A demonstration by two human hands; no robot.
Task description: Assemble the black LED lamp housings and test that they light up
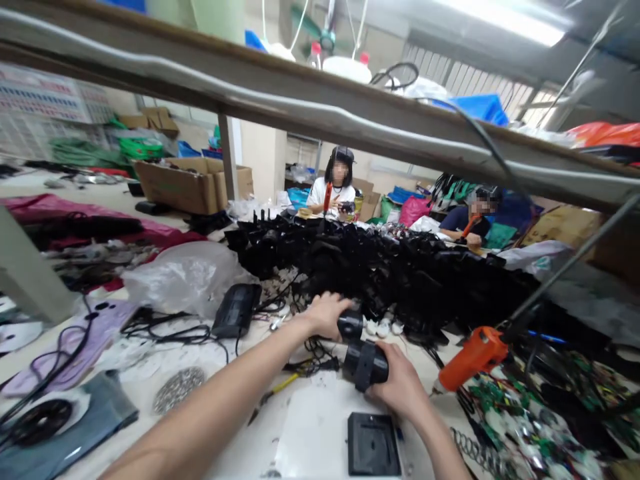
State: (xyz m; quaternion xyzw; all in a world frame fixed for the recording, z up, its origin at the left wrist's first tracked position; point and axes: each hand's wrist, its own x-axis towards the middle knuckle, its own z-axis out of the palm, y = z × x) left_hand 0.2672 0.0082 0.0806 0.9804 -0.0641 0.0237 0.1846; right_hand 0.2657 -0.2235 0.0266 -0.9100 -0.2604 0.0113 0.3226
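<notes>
My left hand [328, 315] reaches to the edge of the black pile, its fingers closed around a short black cylindrical part [351, 325]. Just below and to the right, my right hand [400, 379] grips a larger black cylindrical housing [364, 364] with a raised band across it. The two parts are close together; whether they touch I cannot tell. A square black plastic piece [373, 443] lies on a white sheet [313, 430] in front of me. Yellow-handled pliers [285, 385] rest left of that sheet.
A large heap of black parts [380, 267] spreads behind my hands. An orange electric screwdriver [473, 359] hangs at the right, above green circuit boards [535, 413]. Screws [179, 389] are piled at left near a black adapter [237, 310]. A shelf beam [300, 93] crosses overhead. Two people sit opposite.
</notes>
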